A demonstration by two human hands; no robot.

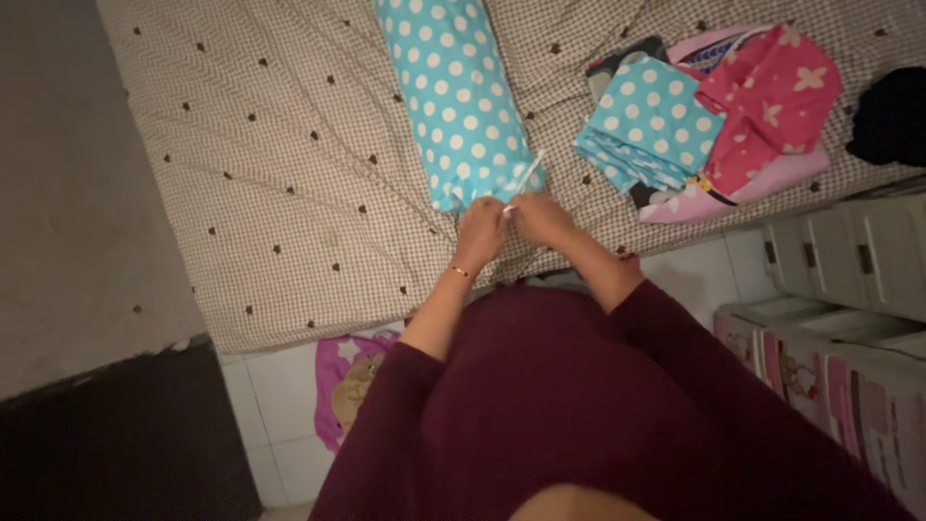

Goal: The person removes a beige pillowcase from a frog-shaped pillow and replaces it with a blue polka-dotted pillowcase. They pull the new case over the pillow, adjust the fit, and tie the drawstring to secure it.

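Note:
A long bolster pillow (461, 92) in a turquoise cover with white dots lies on the bed, its near end at the mattress edge. My left hand (480, 230) and my right hand (540, 217) meet at that near end, both pinching a thin white drawstring (527, 177) that runs up over the cover. The fingers of both hands are closed on the string and the gathered cloth. A thin bracelet sits on my left wrist.
The bed carries a checked sheet (289, 174) with small dark motifs. Folded turquoise dotted cloth (648, 121) and pink flowered cloth (772, 96) are piled at the right, a black garment (892, 116) beyond. Plastic drawers (849, 318) stand at the right, a pink mat (349, 381) on the tiled floor.

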